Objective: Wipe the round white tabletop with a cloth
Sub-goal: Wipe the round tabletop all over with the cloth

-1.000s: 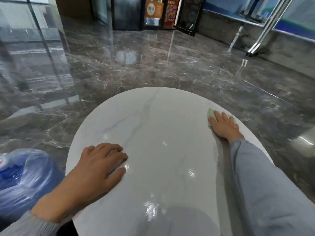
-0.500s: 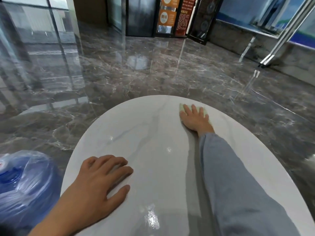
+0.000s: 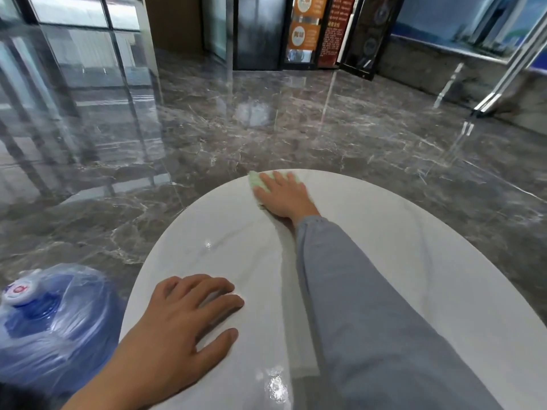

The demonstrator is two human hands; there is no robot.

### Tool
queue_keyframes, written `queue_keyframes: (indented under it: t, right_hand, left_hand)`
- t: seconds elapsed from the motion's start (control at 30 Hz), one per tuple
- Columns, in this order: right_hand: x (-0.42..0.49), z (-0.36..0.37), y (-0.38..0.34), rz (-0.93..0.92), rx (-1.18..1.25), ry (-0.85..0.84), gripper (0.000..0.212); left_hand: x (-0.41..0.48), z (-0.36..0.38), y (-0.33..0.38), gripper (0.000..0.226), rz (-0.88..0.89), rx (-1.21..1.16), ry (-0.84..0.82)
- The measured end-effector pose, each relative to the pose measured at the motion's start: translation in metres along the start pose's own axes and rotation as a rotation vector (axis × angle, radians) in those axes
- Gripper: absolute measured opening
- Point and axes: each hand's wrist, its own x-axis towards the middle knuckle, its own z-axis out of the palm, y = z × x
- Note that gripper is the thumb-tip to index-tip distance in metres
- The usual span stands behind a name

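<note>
the right hand [image 3: 282,196] lies flat on a pale green cloth [image 3: 255,180], fingers straight and spread. it presses the cloth rather than gripping it, right at the far rim of the round white table [image 3: 414,261]. the cloth's left corner pokes out past the fingers and looks level with the edge. the left hand [image 3: 183,318] rests palm down on the near-left part of the table, fingers loosely spread, holding nothing.

the main risk, as i judge it, is the cloth slipping over the far rim. only downward pressure holds it, so a push outward could send it onto the marble floor [image 3: 266,128]. the grey sleeve [image 3: 355,291] lies low across the middle of the top and may drag through the wiped surface. the left hand bears down close to the rim, and the table's base is hidden, so i cannot tell how steady the top is.

the broad right half of the top is open for the next passes. towards the near left, a sweep would meet the resting left hand. a plastic-wrapped blue water jug [image 3: 53,315] stands on the floor just beside that near-left edge, crowding that side.
</note>
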Motion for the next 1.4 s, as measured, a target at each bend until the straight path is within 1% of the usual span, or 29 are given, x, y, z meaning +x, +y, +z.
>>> queue_keyframes:
  t: [0.17,0.23,0.3,0.37,0.47,0.6,0.67,0.77,0.93,1.03,1.13,1.2,1.27,1.33,1.4]
  right_hand:
    - [-0.023,-0.033,0.147,0.362,0.002,0.067,0.065]
    - [-0.045,-0.042,0.204,0.455,-0.029,0.099,0.066]
    - [-0.071,-0.048,0.245,0.518,-0.025,0.128,0.068]
    - [-0.092,-0.052,0.269,0.592,0.010,0.163,0.071]
    - [-0.102,-0.052,0.279,0.643,0.024,0.139,0.072]
    - [-0.073,-0.058,0.270,0.657,0.040,0.076,0.071]
    - [-0.047,-0.059,0.251,0.594,0.004,0.044,0.068]
    - [-0.001,-0.053,0.202,0.441,-0.005,0.028,0.066]
    - [0.053,-0.023,0.070,0.069,-0.066,-0.008,0.065]
    - [0.050,0.001,-0.014,-0.204,-0.152,-0.042,0.062]
    - [0.018,0.026,-0.077,-0.434,-0.221,-0.101,0.059]
    - [-0.008,0.041,-0.100,-0.559,-0.237,-0.147,0.059]
    - [-0.025,0.048,-0.108,-0.629,-0.234,-0.148,0.059]
    - [-0.031,0.047,-0.106,-0.657,-0.207,-0.130,0.058]
    - [-0.026,0.041,-0.103,-0.642,-0.191,-0.119,0.058]
  left_hand:
    - [0.001,0.000,-0.001,0.039,0.005,0.007,-0.005]
    - [0.001,-0.002,0.001,0.038,-0.002,0.001,-0.011]
    - [0.002,-0.004,0.002,0.038,-0.002,0.004,-0.023]
    - [0.003,-0.005,0.003,0.038,-0.010,-0.001,-0.032]
    - [0.002,-0.003,0.003,0.038,-0.010,0.002,-0.047]
    - [0.003,0.000,0.003,0.038,-0.008,0.012,-0.046]
    - [0.004,0.001,0.003,0.037,-0.005,0.021,-0.035]
    - [0.004,0.002,0.003,0.037,0.008,0.013,-0.001]
    - [0.005,0.001,0.004,0.037,0.009,0.027,0.020]
    - [0.004,-0.001,0.004,0.037,0.004,0.024,-0.011]
    - [0.004,-0.004,0.006,0.037,-0.007,0.031,-0.038]
    - [0.004,-0.005,0.007,0.037,-0.015,0.039,-0.052]
    - [0.004,-0.007,0.008,0.037,-0.025,0.038,-0.060]
    - [0.003,-0.008,0.009,0.037,-0.029,0.029,-0.066]
    - [0.003,-0.007,0.008,0.037,-0.032,0.020,-0.071]
